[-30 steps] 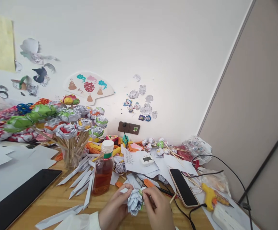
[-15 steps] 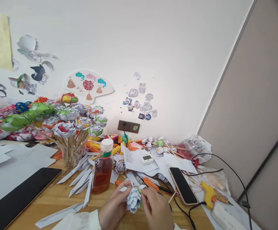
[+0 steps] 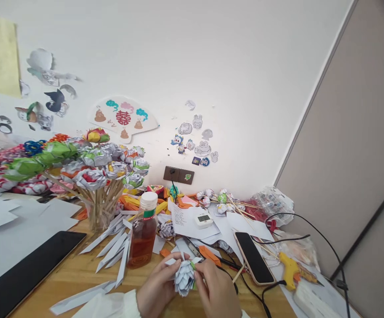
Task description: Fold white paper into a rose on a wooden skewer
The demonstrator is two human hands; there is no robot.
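Observation:
A white folded-paper flower (image 3: 184, 278) with layered petals and bits of green paper on its right side is held between my two hands, low in the middle of the view. My left hand (image 3: 160, 282) wraps its fingers and thumb round the flower's left side. On the right edge, the fingers of my right hand (image 3: 215, 287) pinch the flower at a green paper piece (image 3: 194, 263). Just behind my left hand stands a bottle of amber liquid (image 3: 142, 238) with a white cap. Folded white paper strips (image 3: 112, 251) lie left of the bottle.
Finished paper flowers on sticks stand in a clear container (image 3: 95, 216) at the left. A black tablet-like slab (image 3: 36, 269) lies in front. To the right are a phone (image 3: 254, 258), a yellow glue gun (image 3: 289, 269), black cables and a white power strip (image 3: 313, 300). A white timer (image 3: 203, 219) lies behind.
My right fingers have shifted slightly along the flower's right edge at the green piece. The flower has tilted a little; the whole view has moved slightly.

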